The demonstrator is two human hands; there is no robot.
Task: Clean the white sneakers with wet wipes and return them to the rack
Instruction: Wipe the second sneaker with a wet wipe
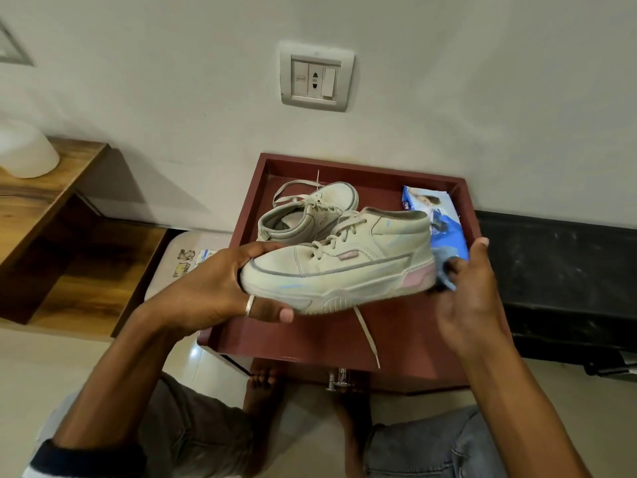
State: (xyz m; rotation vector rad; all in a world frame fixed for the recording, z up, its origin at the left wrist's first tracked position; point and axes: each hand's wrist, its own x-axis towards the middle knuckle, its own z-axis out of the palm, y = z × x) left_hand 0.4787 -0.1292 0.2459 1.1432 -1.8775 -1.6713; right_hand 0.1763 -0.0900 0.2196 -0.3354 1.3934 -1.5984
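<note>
The left hand (pixel 220 288) is gripping the toe of a white high-top sneaker (pixel 344 267) in the middle of the frame, thumb under the sole and fingers curled over the toe cap, and it is holding the shoe level above the maroon tray (pixel 344 160). The right hand (pixel 472 298) is reaching in at the right, beside the pink heel. Its fingers appear to be curling round the lower corner of the blue wet wipes pack (pixel 444 222), though the heel is partly hiding that contact. The second sneaker (pixel 310 215) is lying in the tray just behind the held one, toward the upper middle. The main risk is coming from the one-handed toe grip: with the heel hanging unsupported, the shoe is likely to pivot downward or slip free if the right hand is busy with the pack. A loose lace (pixel 367 336) is dangling from the sole down over the tray's front edge, so turning or lifting the shoe could be snagging it on that edge or dragging it across the tray. The heel is sitting almost against the pack, so tugging out a wipe single-handed may be lifting the whole pack or knocking it into the shoe. Faint blue streaks are showing on the shoe's side, and careless rubbing could be spreading them instead of lifting them.
</note>
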